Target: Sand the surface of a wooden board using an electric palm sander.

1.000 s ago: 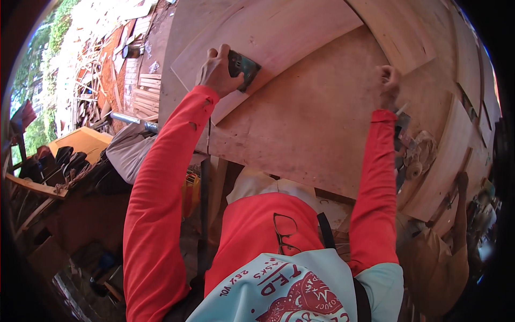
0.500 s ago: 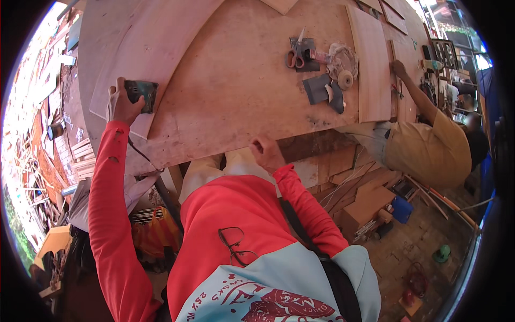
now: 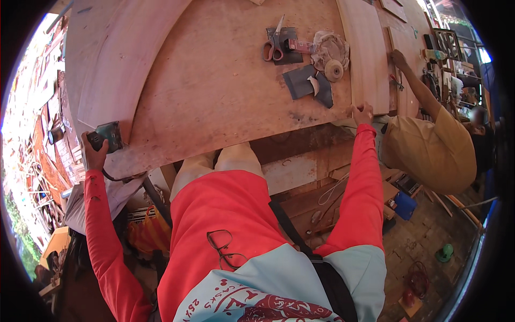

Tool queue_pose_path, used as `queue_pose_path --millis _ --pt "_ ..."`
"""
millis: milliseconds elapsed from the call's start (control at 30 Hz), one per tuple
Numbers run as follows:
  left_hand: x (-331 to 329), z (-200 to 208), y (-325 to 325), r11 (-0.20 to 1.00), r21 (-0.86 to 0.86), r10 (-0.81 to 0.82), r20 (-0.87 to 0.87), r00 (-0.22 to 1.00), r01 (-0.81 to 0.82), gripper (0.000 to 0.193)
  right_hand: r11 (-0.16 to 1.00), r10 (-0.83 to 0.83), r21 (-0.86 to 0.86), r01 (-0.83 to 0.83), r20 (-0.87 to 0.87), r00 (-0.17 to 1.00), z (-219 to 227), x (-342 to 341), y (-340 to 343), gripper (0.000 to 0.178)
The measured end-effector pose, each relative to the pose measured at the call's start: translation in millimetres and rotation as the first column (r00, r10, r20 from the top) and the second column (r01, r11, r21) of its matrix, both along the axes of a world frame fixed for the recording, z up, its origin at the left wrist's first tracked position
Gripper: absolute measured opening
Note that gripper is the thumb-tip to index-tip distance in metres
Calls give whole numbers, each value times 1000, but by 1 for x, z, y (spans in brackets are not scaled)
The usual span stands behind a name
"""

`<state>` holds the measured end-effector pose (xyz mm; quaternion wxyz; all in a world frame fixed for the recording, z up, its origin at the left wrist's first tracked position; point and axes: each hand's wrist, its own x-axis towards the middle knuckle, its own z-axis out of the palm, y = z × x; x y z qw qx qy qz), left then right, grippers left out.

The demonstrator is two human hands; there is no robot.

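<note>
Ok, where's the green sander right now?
Left side of the head view: the green sander is in the left hand, at the near end of the curved board.

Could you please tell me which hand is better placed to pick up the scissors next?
Probably the right hand: it is nearer the scissors, at a pale board's near end, while the left hand holds a dark sander farther off.

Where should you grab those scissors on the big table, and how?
Probably by the handle loops, from the table's near edge: the scissors seem to lie flat, loops toward that edge, while the pointed blades aim away.
</note>
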<state>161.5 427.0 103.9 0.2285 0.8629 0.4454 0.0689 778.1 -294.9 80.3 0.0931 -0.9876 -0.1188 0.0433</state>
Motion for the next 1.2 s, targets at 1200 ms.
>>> queue_pose_path --millis 1200 --pt "427 40 -15 981 23 -182 -214 960 191 67 628 638 612 -481 -49 769 40 -172 404 35"
